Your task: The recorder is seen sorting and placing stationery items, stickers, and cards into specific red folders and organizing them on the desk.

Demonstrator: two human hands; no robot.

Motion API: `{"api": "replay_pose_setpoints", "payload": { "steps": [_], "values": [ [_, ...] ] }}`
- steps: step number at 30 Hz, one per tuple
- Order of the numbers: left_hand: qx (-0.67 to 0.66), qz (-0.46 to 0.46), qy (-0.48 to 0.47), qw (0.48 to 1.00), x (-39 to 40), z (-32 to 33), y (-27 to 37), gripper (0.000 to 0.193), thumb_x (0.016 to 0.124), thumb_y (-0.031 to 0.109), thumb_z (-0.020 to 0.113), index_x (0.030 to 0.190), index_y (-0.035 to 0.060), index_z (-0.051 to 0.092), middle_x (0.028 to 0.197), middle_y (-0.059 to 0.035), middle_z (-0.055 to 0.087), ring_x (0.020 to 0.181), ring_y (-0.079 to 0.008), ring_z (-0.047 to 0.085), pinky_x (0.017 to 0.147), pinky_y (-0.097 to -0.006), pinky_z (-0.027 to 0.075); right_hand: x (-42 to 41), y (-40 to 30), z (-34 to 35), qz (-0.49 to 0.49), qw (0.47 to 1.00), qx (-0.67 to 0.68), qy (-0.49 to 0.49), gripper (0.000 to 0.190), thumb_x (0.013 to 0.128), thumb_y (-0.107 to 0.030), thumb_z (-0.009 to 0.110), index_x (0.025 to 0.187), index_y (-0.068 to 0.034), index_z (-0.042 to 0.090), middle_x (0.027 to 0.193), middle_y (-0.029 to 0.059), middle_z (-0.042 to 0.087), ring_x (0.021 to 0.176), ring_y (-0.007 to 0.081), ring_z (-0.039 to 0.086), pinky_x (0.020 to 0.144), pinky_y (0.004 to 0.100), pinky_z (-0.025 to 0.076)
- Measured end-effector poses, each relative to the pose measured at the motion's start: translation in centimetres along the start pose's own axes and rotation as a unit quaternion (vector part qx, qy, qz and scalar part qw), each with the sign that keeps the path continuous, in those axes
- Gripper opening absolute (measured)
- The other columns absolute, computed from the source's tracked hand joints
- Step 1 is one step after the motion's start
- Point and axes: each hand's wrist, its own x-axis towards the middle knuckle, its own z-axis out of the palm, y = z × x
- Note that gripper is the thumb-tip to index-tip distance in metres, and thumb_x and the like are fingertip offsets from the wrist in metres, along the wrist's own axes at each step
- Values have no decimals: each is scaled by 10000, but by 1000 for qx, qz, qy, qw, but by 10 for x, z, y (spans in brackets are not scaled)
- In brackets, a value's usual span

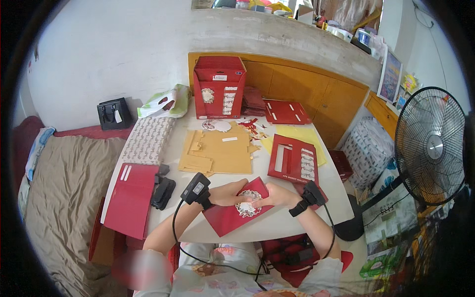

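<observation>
My left hand [227, 193] and my right hand [277, 195] both grip a red card piece [223, 219] at the table's near edge. It is held tilted, one corner pointing towards me. On its face sits a round white paper label [248, 212] with a scalloped floral rim, and both thumbs press on it. My fingers behind the card are hidden. Just beyond my right hand lies a red printed card wallet pack [274, 163] with a cut-out window and a patterned strip. To the left of my left hand are black straps [163, 193] on a red card sheet [130, 200].
Beyond my hands lie tan cardboard sheets [226, 156] and red paper scraps [252, 125]. A red display box [219, 85] stands at the back, beside a flat red card piece [287, 112]. A patterned stack [148, 139] lies left. A black fan [430, 144] stands right. Cables hang from both wrists.
</observation>
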Motion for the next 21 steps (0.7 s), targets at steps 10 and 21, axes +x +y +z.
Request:
{"api": "replay_pose_setpoints", "payload": {
  "steps": [10, 21],
  "values": [
    [-97, 41, 54, 993, 87, 7, -19, 380, 915, 375, 458, 1000, 5, 480, 869, -102, 561, 805, -195, 531, 717, -308, 428, -43, 32, -13, -76, 984, -35, 158, 443, 691, -130, 748, 1071, -7, 558, 964, 39, 627, 885, 111, 571, 813, 275, 446],
    [364, 136, 191, 901, 183, 82, -48, 381, 668, 243, 693, 984, 82, 552, 1009, -83, 510, 1036, -281, 481, 906, -474, 347, -107, 21, -15, 80, 992, 0, 95, 625, 679, -231, 774, 1176, 7, 480, 1090, 97, 578, 986, 153, 532, 886, 292, 408]
  ]
}}
